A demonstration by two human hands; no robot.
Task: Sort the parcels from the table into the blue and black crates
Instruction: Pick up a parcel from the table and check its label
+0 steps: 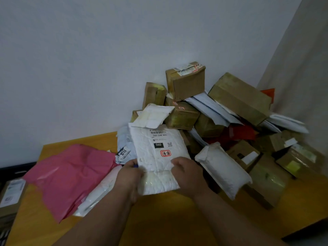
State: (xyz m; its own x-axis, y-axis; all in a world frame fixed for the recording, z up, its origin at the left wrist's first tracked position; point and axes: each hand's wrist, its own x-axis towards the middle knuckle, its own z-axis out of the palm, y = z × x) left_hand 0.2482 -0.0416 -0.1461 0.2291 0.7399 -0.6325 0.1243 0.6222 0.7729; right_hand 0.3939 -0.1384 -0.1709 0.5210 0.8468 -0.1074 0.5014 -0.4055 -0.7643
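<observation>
Holding white mailer [158, 151], both hands.

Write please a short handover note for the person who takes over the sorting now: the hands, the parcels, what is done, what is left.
Left hand and right hand both grip the lower end of a white padded mailer, label up, marked 060, held over the table.
Pink bag lies on the table at left; the pile of boxes and mailers sits behind and to the right.
No crate is clearly in view.
Done: one mailer picked up.
Left: place it in its crate, then sort the pile.
</observation>
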